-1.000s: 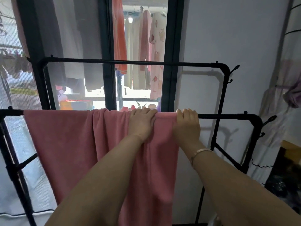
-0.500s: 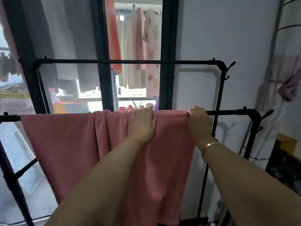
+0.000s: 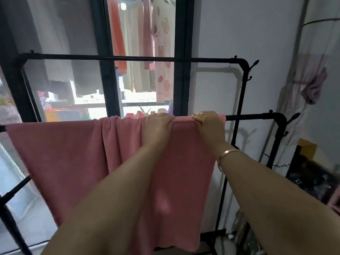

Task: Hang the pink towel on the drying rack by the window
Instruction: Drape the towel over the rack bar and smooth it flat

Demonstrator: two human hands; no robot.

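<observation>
2 hands (image 3: pixel 158 128) (image 3: pixel 209 127) clutch the pink towel (image 3: pixel 73 159) over the rack rail (image 3: pixel 257 117), spreading it; next, smooth bunched folds left of the grip.

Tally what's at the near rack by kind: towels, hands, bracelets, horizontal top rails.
Pink towel: 1
Hands: 2, left hand and right hand
Bracelet: 1
Top rails: 2, near rail and far rail
Total: 6

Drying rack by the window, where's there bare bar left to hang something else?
The upper bar is bare across its whole width. On the lower bar, only the short stretch between the right hand and the corner is free. The pink towel and left hand crowd the rest.
</observation>
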